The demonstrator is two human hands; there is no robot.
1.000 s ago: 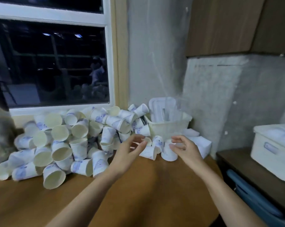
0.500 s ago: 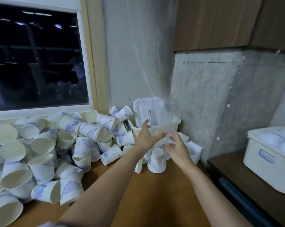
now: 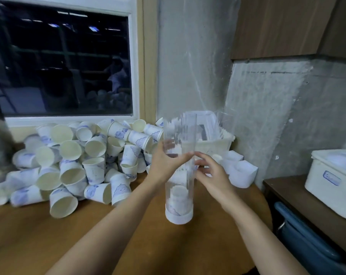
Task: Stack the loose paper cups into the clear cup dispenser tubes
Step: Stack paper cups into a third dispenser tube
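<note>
Head view: left hand (image 3: 164,163) is gripping the upright clear tube (image 3: 179,183) mid-height; right hand (image 3: 211,171), fingers spread and empty, is hovering just right of it; loose cups (image 3: 72,161) are lying left, nearer the gripping hand.

The tube (image 3: 179,197) stands on the table (image 3: 19,235), cup pile (image 3: 78,165) to its left (basket (image 3: 213,144) behind).

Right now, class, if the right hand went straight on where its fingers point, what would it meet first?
Probably the clear tube, where the left hand grips it; the right hand may be touching it.
</note>
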